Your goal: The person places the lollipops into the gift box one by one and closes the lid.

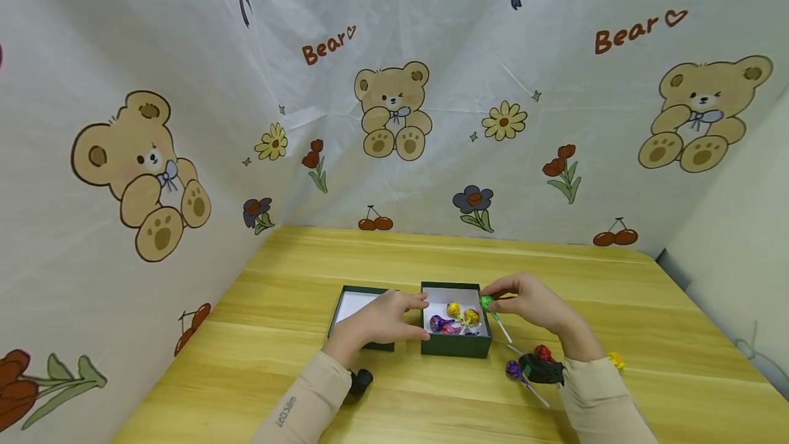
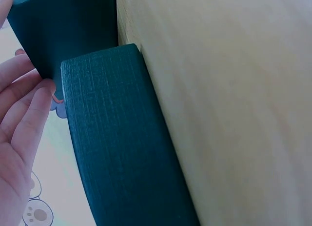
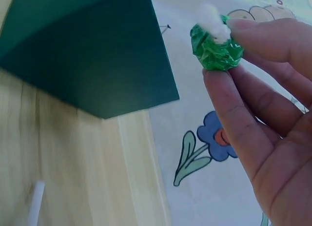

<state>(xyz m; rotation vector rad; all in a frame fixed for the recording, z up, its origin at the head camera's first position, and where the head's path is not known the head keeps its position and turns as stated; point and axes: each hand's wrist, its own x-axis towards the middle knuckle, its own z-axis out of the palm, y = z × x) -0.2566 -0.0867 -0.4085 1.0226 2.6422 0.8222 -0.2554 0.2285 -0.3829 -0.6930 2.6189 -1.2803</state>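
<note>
My right hand (image 1: 535, 301) pinches a green-wrapped lollipop (image 1: 486, 303) at the box's right rim, its white stick slanting down outside. In the right wrist view the green wrapper (image 3: 217, 52) sits between thumb and fingertips, beside the box's dark green wall (image 3: 97, 60). Several wrapped lollipops, yellow and purple (image 1: 436, 323) among them, lie inside the white-lined box (image 1: 456, 346). At the box's left side is my left hand (image 1: 388, 317), fingers extended and thumb near the front corner. The left wrist view shows its fairly straight fingers (image 2: 34, 113) right at the box wall.
Left of the box lies its shallow lid (image 1: 354, 300), partly hidden by my left hand. Near my right wrist are a purple lollipop (image 1: 514, 369), a red lollipop (image 1: 543, 353) and a yellow one (image 1: 616, 360). A bear-printed cloth (image 1: 444, 190) hangs behind the wooden table (image 1: 431, 403).
</note>
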